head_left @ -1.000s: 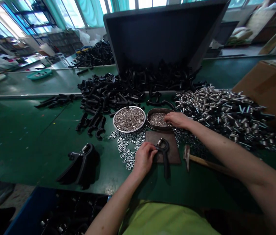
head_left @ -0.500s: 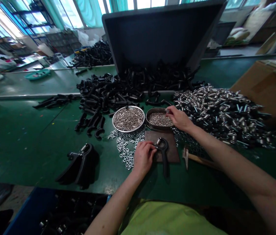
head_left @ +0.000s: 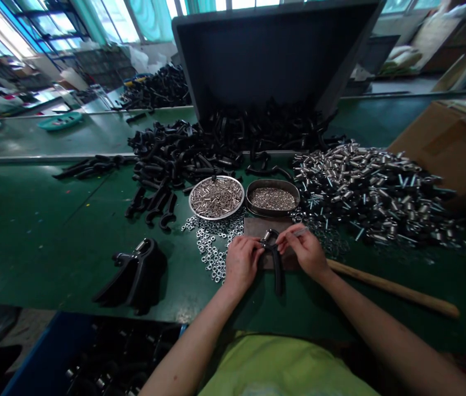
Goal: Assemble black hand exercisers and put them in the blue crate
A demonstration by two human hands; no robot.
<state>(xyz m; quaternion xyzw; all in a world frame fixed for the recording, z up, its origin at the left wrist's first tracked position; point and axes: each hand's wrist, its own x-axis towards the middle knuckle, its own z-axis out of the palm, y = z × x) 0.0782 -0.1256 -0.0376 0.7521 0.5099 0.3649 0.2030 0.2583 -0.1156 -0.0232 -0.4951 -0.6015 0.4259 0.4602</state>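
Head view: the left hand (head_left: pixel 241 265) is nearly closed, thumb and fingertips pinching the left side of a black handle (head_left: pixel 278 272) beside its metal spring (head_left: pixel 266 235). The right hand (head_left: pixel 307 254) is partly curled, its thumb and forefinger together at the handle's right side, with a small shiny piece (head_left: pixel 301 232) between the fingers; exactly what it is, I cannot tell. The black handle lies over a flat plate (head_left: pixel 251 225) near the middle of the bench's (head_left: pixel 51 247) front edge, its lower end reaching past the plate. Half a second ago the right hand was above the right rim of the oval tin (head_left: pixel 257 209); now it has come down to the handle, while the left hand has kept its pinch. The hammer's wooden shaft (head_left: pixel 398 289) now shows to the right, its head hidden.
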